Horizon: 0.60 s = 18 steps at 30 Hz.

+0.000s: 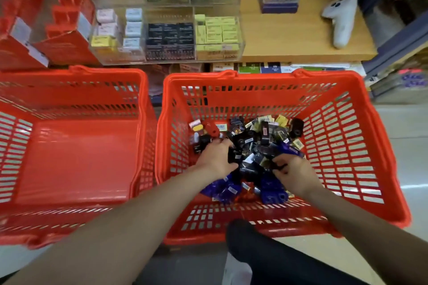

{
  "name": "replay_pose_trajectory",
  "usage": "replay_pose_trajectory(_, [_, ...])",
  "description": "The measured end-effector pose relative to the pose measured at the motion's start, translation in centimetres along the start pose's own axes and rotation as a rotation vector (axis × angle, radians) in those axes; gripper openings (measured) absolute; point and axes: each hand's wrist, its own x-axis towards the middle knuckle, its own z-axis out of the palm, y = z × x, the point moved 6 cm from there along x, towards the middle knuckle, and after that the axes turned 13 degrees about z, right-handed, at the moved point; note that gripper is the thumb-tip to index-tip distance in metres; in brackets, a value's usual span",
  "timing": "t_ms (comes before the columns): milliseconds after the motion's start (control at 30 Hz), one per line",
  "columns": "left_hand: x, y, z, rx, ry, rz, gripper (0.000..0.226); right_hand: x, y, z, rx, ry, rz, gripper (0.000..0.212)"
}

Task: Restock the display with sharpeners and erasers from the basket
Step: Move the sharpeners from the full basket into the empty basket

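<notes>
Reaching into right basket (361, 146): left hand (216, 157) grips black packet (232, 156); right hand (295, 172) pinches dark item, unclear. Barcode sticker (221, 127) visible, other labels unreadable.

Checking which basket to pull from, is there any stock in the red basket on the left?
No, the left basket shows only its bare red floor, while both hands dig in the right basket.

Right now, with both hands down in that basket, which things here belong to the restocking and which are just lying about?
Part of the job:
- red plastic basket of small packets
- heap of dark sharpeners and erasers
- clear acrylic display case
- left hand, right hand, both gripping packets

Lying about:
- empty red basket
- white plush toy
- red cardboard boxes
</notes>
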Motion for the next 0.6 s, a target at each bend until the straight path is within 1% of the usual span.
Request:
replay_pose_trajectory(100, [0.9,0.0,1.4,0.109,0.052,-0.025,0.061,0.5,1.5,-1.0,0.09,0.107,0.051,0.031])
replay_pose_trajectory(200, [1.2,-0.5,2.3,0.148,0.107,-0.042,0.058,1.1,2.4,-2.0,0.129,0.148,0.079,0.033])
replay_pose_trajectory(300, [1.3,-1.2,2.6,0.164,0.164,-0.045,0.054,1.6,2.2,-2.3,0.091,0.145,0.008,0.038])
replay_pose_trajectory(367, [1.3,-1.5,2.9,0.16,0.166,-0.024,0.048,1.9,1.5,-1.9,0.017,0.124,-0.045,0.043])
replay_pose_trajectory(433, [1.1,-1.7,2.9,0.053,0.189,0.017,0.036,2.3,0.6,-1.0,-0.122,0.09,-0.045,0.049])
replay_pose_trajectory(500, [0.8,-1.4,2.4,-0.147,0.264,0.043,0.028,2.7,-0.4,-0.1,-0.207,0.063,-0.026,0.054])
replay_pose_trajectory(533, [0.9,-1.1,1.9,-0.237,0.298,0.051,0.029,2.9,-0.8,0.3,-0.228,0.058,-0.017,0.055])
replay_pose_trajectory(600, [1.4,-0.7,1.4,-0.364,0.295,0.044,0.036,3.2,-1.6,0.9,-0.279,0.073,-0.005,0.053])
